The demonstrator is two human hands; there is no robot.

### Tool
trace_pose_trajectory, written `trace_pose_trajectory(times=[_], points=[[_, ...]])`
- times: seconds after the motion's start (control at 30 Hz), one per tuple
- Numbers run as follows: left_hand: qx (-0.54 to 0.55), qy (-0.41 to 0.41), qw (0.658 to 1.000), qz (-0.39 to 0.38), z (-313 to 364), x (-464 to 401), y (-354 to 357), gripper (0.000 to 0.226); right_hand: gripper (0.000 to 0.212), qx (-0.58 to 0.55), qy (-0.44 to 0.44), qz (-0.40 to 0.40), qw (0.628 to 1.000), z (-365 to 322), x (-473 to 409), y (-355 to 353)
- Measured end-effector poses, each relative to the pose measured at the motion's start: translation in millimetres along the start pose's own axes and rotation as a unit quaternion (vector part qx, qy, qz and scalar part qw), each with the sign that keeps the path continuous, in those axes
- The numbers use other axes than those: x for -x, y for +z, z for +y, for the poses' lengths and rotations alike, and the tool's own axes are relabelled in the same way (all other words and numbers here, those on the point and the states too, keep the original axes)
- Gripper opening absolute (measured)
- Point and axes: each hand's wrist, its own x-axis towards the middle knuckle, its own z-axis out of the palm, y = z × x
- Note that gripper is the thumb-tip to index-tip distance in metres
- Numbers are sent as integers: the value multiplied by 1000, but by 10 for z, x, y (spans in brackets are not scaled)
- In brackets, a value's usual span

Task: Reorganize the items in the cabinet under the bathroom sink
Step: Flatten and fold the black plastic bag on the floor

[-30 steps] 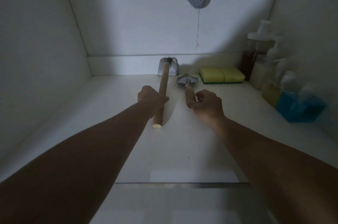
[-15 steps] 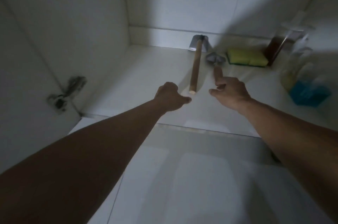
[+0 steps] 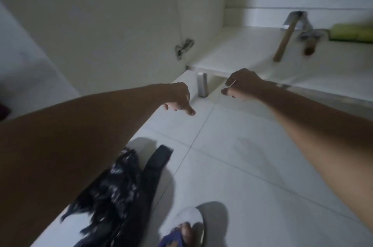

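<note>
Two wooden-handled tools lie on the cabinet floor (image 3: 238, 53) at the upper right: a long-handled hatchet (image 3: 285, 39) and a short trowel (image 3: 309, 42) beside it. A yellow-green sponge (image 3: 352, 31) lies to their right. My left hand (image 3: 177, 98) hangs over the floor tiles outside the cabinet, fingers loosely curled downward, holding nothing. My right hand (image 3: 241, 83) is in front of the cabinet's front edge, fingers curled, with nothing in it. Both hands are well short of the tools.
A crumpled black plastic bag (image 3: 113, 196) and a dark strap (image 3: 155, 166) lie on the white tiles at the bottom left. A metal cabinet leg (image 3: 202, 85) stands between my hands. A slippered foot (image 3: 185, 228) is at the bottom edge. The open cabinet door (image 3: 113, 14) with its hinge (image 3: 183, 47) is on the left.
Both hands let go of the tool handles and pulled back out of the cabinet. The view swung left and down, bringing the floor, black bag and foot into sight.
</note>
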Motion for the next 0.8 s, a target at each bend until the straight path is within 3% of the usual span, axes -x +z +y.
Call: trace_pose_trajectory(times=[0.27, 0.4, 0.47, 0.57, 0.67, 0.8], points=[[-99, -70, 991, -53, -1240, 523, 730, 53, 38, 65, -119, -105, 985, -811, 664, 1205], [-111, -77, 988, -70, -1941, 548, 1431, 41, 32, 28, -69, -242, 967, -1012, 796, 2224], [-121, -69, 989, -50, -2249, 611, 1767, 34, 37, -24, -29, -273, 961, -1085, 967, 2674], [-108, -49, 993, 7, -2499, 777, 2085, 29, 37, -59, 12, -216, 975, -1160, 1222, 3142], [-68, -20, 997, 34, -2596, 891, 2295, 30, 18, -74, 85, -142, 983, -1266, 1414, 3250], [-30, 42, 997, 49, -2462, 1001, 2399, 65, 12, -91, 126, -92, 984, -1266, 1473, 3102]])
